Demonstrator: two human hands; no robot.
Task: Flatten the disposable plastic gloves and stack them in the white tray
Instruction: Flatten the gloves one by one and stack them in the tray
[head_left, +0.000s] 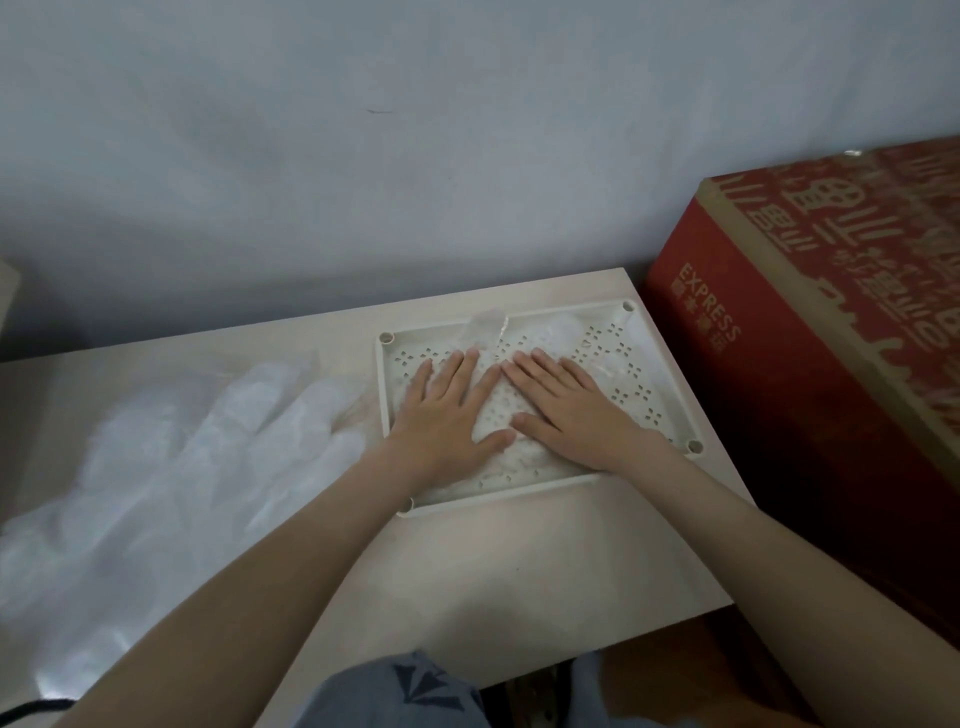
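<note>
The white tray (519, 492) stands on a pale table (519, 561), and both hands lie inside it. The left hand (441, 410) and the right hand (566, 405) are spread, palms down, fingers straight and a little apart, with the thumbs pointing to each other. They press on a thin clear glove (484, 332) that covers the tray's floor; the pattern of holes shows through it. I think the hands are laid so wide in order to push the air out and hold the film flat, because such light plastic lifts again easily. The glove's fingertips rise over the far rim of the tray, so this part is not yet smooth.

Just left of the tray, on the table, is a loose pile of gloves (182, 457), crumpled and cloudy. It touches the tray's left wall or nearly so; I cannot tell which. It lies close probably so that the next glove is in easy reach. Right of the tray, beside the table, stands a red carton (805, 364). How many gloves are already stacked in the tray I cannot tell.
</note>
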